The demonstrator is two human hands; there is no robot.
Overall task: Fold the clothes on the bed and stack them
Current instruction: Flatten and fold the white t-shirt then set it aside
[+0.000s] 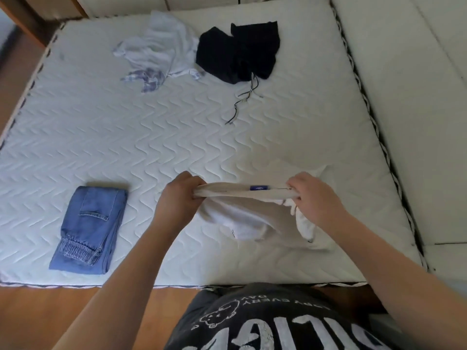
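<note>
Both grips, left hand (178, 195) and right hand (313, 198), pinch one white garment's waistband (242, 192); one folded jeans (88, 228), one black garment (237, 51), one pale shirt (156, 49) lie on the bed (126, 127).

The bed (156, 137) carried a bare white quilted mattress. Lying on it were folded blue jeans (88, 228) at near left, a crumpled white garment (159, 49) and a black drawstring garment (237, 51) at the far side.

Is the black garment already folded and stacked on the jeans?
No, the black garment lies crumpled at the far side, apart from the folded jeans.
</note>
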